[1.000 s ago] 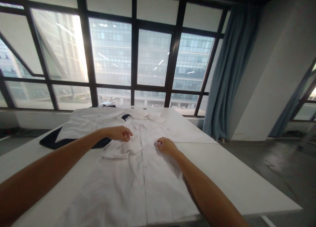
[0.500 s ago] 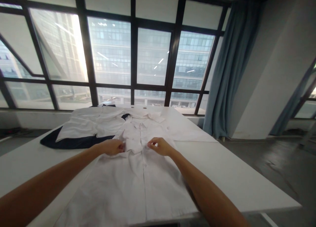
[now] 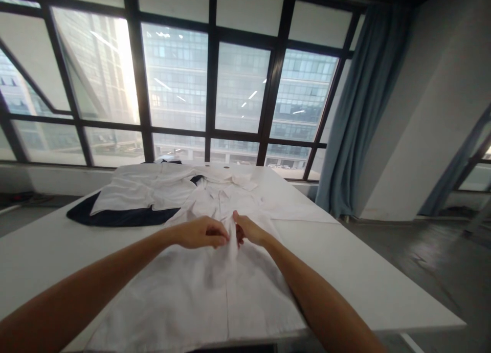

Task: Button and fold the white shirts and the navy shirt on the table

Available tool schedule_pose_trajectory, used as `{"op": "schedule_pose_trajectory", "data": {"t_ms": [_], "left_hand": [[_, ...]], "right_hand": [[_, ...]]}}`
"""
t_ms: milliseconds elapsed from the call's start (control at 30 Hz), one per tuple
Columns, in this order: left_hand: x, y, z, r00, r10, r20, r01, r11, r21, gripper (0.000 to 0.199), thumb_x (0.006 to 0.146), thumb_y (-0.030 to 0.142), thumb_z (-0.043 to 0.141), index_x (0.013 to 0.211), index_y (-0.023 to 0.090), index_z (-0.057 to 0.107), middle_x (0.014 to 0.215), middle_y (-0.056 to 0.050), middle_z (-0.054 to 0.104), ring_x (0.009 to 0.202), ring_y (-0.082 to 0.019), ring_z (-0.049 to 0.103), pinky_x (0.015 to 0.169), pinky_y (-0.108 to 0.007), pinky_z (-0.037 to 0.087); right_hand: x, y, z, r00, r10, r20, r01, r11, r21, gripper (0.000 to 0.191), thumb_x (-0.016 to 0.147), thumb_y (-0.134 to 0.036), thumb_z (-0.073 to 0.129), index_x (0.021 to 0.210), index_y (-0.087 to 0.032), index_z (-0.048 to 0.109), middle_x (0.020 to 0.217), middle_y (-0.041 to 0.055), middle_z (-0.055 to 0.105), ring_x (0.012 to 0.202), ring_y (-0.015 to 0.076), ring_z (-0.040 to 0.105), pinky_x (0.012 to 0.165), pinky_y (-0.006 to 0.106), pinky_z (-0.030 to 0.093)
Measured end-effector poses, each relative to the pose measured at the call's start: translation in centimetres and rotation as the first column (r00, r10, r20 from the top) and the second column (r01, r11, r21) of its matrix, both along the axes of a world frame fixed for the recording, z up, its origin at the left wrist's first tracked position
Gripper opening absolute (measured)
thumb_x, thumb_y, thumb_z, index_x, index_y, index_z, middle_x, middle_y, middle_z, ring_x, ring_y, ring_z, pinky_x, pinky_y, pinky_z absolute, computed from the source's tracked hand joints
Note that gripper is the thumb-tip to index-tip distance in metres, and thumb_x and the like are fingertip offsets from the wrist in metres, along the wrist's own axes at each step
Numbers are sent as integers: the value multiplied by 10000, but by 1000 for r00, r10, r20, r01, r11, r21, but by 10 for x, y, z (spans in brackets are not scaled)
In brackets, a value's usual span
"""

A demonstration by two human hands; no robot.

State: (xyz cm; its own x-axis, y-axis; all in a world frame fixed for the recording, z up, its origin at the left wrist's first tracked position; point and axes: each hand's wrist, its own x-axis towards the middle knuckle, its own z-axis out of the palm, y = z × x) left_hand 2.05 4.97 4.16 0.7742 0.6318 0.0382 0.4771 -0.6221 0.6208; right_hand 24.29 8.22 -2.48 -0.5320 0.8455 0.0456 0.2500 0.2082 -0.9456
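Observation:
A white button-up shirt [image 3: 192,296] lies front up on the table, collar toward the window and hem at the near edge. My left hand [image 3: 205,233] is closed at the shirt's front opening, fingertips pinching the cloth edge. Just right of it, my right hand [image 3: 247,230] grips the same strip from the other side, thumb pointing up. Between the two hands the front placket [image 3: 232,240] stands raised in a fold. The buttons there are too small or hidden to make out.
The white table [image 3: 345,271] reaches back to the window. At the back left, another white garment [image 3: 134,186] lies over a dark navy garment [image 3: 111,217]. A blue curtain [image 3: 353,123] hangs beside a pillar on the right.
My left hand has moved right from the shirt's left side to the front opening. The two hands are now close together, and the placket between them is lifted.

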Motion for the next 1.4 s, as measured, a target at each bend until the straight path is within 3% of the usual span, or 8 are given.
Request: {"op": "schedule_pose_trajectory", "data": {"t_ms": [133,233,367,567,733,900,1200,1400], "left_hand": [[-11,41,-15,968,163,191,-190,972,137,487,918,513,378,1013,139,674,876,-78,702,779,-164,615,736,-277,486],[-35,88,-34,883,464,70,-456,814,361,378,912,384,405,1038,152,677,999,-94,701,903,-204,620,853,-322,473],[-59,123,-53,810,578,-99,-436,706,559,493,820,351,563,1292,206,553,1358,-101,537,1224,-274,480,1000,-393,387],[-68,129,-49,853,468,-230,-264,768,584,180,750,180,567,881,223,683,1039,-28,679,1059,-223,558,990,-394,308],[-89,124,-42,862,469,-190,-276,751,600,184,713,122,551,845,208,644,890,-9,667,916,-180,577,902,-323,328],[-100,114,-42,864,364,-347,-141,838,527,201,701,238,663,902,233,663,842,1,645,880,-183,572,891,-307,341],[-123,116,-45,824,363,-435,-146,878,456,224,664,194,608,839,244,740,865,-33,705,841,-215,623,784,-291,448],[-109,149,-35,792,441,-422,-304,885,353,321,713,155,511,910,221,754,965,-44,746,884,-191,662,801,-251,481]], "right_hand": [[16,2,7,994,-58,89,71,986,-149,718,813,-823,313,760,-145,545,569,21,585,464,119,587,429,203,461],[30,4,10,986,-39,160,68,981,-182,530,792,-682,580,802,-155,527,660,21,618,556,137,635,480,223,513],[40,5,10,992,32,126,-3,973,-229,357,655,-327,780,808,-171,497,673,-24,613,596,145,653,546,252,535],[54,9,16,933,163,321,-156,987,-45,138,591,-118,652,680,-156,554,578,-54,550,594,120,592,583,221,476],[69,7,24,704,-99,703,-79,973,216,207,589,-35,549,702,-152,678,653,2,622,638,147,576,598,240,449],[52,-7,30,894,-89,440,-156,858,490,320,695,-115,626,994,-187,714,1122,77,652,966,200,605,840,309,470],[34,-19,39,924,193,329,-276,934,226,227,701,-285,719,889,-159,722,848,38,691,752,157,600,706,263,469],[81,-23,62,908,399,127,-388,916,-101,698,755,-757,538,934,-93,658,753,106,699,744,205,661,802,350,477]]}}
